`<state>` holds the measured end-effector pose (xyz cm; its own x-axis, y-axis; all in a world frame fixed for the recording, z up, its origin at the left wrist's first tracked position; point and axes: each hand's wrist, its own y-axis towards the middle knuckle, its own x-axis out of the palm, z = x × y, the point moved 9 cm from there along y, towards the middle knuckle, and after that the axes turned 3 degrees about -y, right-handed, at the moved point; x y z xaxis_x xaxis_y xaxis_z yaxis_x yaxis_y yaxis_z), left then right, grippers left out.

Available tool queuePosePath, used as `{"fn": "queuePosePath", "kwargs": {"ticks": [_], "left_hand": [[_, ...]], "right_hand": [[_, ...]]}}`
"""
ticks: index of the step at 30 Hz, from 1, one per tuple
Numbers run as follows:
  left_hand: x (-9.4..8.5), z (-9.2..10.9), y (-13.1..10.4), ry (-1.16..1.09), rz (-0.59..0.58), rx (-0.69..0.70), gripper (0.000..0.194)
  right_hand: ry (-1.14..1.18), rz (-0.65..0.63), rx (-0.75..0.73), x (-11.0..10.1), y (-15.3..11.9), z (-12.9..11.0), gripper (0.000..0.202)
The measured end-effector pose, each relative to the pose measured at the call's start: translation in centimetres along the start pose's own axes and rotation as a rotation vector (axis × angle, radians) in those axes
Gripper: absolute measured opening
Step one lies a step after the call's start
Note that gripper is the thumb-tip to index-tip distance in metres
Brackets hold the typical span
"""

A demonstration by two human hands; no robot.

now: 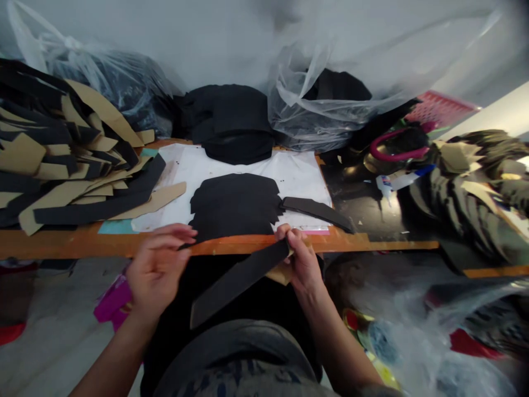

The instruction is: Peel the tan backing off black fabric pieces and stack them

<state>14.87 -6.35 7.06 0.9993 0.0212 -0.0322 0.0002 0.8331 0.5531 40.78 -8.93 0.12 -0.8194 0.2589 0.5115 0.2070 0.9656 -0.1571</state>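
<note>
Head view: a person sits or stands close up to a tabletop [111, 243], both bare hands just short of the near edge of a white sheet [303, 171] that lies spread there.
Right hand [305, 262]: closed firmly, thumb against fingers, on one end of a black strip [239, 282]; a tan piece [281, 272] shows beneath the strip, by the same fingers.
Black strip: nearer the person than the white sheet, off its near edge, slanting down and leftward from the grip, its far end loose.
Left hand [157, 267]: off the sheet's near left corner, fingers half curled, thumb near the fingertips; something small and dark shows there, and I can't tell whether it's pinched.
Notched black panel [235, 204]: flat on the sheet, toward its near side.
Second black strip [316, 210]: on the right part of the sheet, running past its right edge.
Black stack [231, 118]: at the sheet's far edge, overlapping it.
Heap of black and tan strips [82, 187]: left of the sheet, some ends lying over it.
Clear plastic bag [322, 127]: beyond the sheet, behind its right half.
Small white bottle [385, 186]: right of the sheet.
</note>
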Motion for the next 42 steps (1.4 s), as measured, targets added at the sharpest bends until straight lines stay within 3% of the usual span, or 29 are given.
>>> {"fn": "queuePosePath", "kwargs": {"ticks": [3, 4, 6, 8, 10, 14, 16, 17, 20, 22, 23, 27, 28, 30, 34, 37, 39, 42], "left_hand": [[5.5, 0.6, -0.6, 0.144, -0.423, 0.062, 0.037], [6.8, 0.9, -0.9, 0.137, -0.507, 0.09, 0.039], [8.0, 1.5, -1.1, 0.053, -0.535, 0.141, 0.036], [7.4, 1.5, -0.9, -0.03, -0.454, 0.153, 0.028], [5.6, 0.4, -0.6, -0.081, -0.308, 0.098, 0.021], [-0.1, -3.4, -0.3, -0.284, 0.103, -0.127, 0.005], [-2.2, -5.3, -0.3, -0.341, 0.254, -0.249, 0.008], [-2.9, -6.0, -0.2, -0.328, 0.282, -0.305, 0.008], [-3.1, -6.4, 0.7, -0.273, 0.222, -0.389, 0.012], [-2.0, -5.1, 1.5, -0.225, 0.103, -0.328, 0.014], [-0.7, -3.9, 1.8, -0.162, -0.015, -0.267, 0.014], [7.3, 0.0, -0.6, 0.115, -0.709, -0.071, 0.028], [8.5, 0.5, -1.4, 0.116, -0.804, -0.051, 0.034], [9.8, 0.9, -2.3, 0.094, -0.857, -0.049, 0.042], [9.2, -0.8, -3.1, 0.012, -0.75, -0.193, 0.061], [7.2, -2.2, -3.1, -0.064, -0.61, -0.321, 0.073], [5.2, -3.3, -2.8, 0.022, -0.525, -0.4, 0.065], [1.4, -4.5, -1.8, 0.237, -0.324, -0.447, 0.03]], "right_hand": [[-0.099, -0.172, 0.027, 2.6, -0.6, 0.7, 0.056], [-0.112, -0.233, 0.032, 3.7, -0.9, 1.1, 0.056], [-0.099, -0.32, 0.041, 5.5, -1.6, 1.8, 0.055], [-0.036, -0.351, 0.063, 6.1, -1.9, 2.3, 0.056], [0.054, -0.302, 0.109, 5.1, -1.6, 2.5, 0.055], [0.151, -0.036, 0.124, -0.7, -0.3, 1.2, 0.054], [0.088, 0.004, 0.111, -3.1, 0.1, -0.2, 0.059], [0.013, -0.002, 0.107, -4.0, 0.2, -0.9, 0.059], [-0.429, -0.023, 0.055, -5.0, 0.1, -3.1, 0.042], [-0.754, -0.084, -0.008, -3.6, -0.4, -4.4, 0.031], [-0.866, -0.148, -0.038, -2.4, -0.7, -4.7, 0.028], [-0.968, -0.426, -0.127, 3.3, -1.9, -4.6, 0.027], [-0.969, -0.458, -0.143, 4.2, -2.0, -4.6, 0.025], [-0.993, -0.504, -0.154, 5.2, -2.0, -4.3, 0.017], [-1.109, -0.553, -0.121, 5.3, -1.9, -3.6, 0.011], [-1.057, -0.466, -0.084, 4.1, -1.1, -4.4, 0.012], [-0.954, -0.336, -0.068, 2.8, -0.1, -5.4, 0.016], [-0.881, -0.181, -0.079, 1.3, 1.4, -6.0, 0.023]]}}
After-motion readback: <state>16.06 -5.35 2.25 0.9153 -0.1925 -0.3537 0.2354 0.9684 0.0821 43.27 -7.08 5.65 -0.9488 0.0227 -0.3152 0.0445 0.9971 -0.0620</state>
